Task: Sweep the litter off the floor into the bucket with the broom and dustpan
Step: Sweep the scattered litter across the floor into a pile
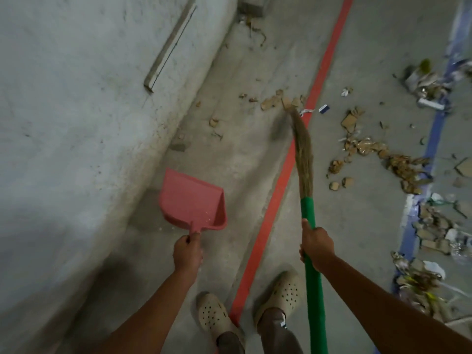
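My left hand (187, 251) grips the short handle of a pink dustpan (190, 200), held above the floor with its mouth pointing away from me. My right hand (316, 245) grips the green handle of a grass broom (302, 146). The broom's bristle tip touches cardboard scraps (275, 100) beside the red floor line (288, 159). More litter (398, 162), torn cardboard, paper and wrappers, lies scattered to the right along a blue line (434, 131). No bucket is in view.
A rough grey wall (76, 111) runs along the left, with a bar (169, 44) fixed on it. A small block (178, 146) lies at the wall's foot. My two feet in beige clogs (286, 292) straddle the red line. Concrete rubble (251, 6) sits far ahead.
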Tool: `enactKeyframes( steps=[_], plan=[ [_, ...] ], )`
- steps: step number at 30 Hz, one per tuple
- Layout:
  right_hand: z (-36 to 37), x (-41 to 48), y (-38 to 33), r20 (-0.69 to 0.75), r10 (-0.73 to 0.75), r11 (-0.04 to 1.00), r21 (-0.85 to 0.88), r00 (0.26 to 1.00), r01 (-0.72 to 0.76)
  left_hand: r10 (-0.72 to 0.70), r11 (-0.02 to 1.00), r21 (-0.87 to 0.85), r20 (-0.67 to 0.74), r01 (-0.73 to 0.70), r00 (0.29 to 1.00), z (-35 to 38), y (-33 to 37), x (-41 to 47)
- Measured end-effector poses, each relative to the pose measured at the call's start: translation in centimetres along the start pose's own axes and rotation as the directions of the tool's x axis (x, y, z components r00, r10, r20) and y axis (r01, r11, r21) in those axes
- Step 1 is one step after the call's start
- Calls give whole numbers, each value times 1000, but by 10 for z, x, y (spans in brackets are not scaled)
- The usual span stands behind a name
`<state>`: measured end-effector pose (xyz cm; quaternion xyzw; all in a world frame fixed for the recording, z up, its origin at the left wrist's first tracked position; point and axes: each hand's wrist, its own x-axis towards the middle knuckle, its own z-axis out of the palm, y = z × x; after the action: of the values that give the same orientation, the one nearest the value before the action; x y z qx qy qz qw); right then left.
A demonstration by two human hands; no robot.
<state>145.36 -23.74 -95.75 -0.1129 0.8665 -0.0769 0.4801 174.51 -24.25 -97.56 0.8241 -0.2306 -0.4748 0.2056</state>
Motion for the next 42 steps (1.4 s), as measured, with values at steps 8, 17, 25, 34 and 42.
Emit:
enactKeyframes(
  steps=[8, 17, 25, 34, 42],
  plan=[
    [-14, -25, -31, 122, -169, 973, -136, 978, 185, 75, 997, 24, -51, -74, 996, 27, 73, -1],
    [56, -4, -92, 310, -316, 878, -262, 897, 400, 67, 997, -44, -63, -70, 996, 45, 74, 57],
    [114, 58, -150, 425, -62, 951, -249, 903, 183, 38, 999, 39, -77, -35, 996, 41, 72, 129],
    [117, 114, -159, 284, -25, 991, -118, 958, 61, 56, 994, 91, 23, -58, 998, 68, 112, 187],
    [86, 121, -153, 26, 220, 930, 295, 975, -218, 65, 989, 122, 116, -79, 991, 92, 143, 192]
  ],
)
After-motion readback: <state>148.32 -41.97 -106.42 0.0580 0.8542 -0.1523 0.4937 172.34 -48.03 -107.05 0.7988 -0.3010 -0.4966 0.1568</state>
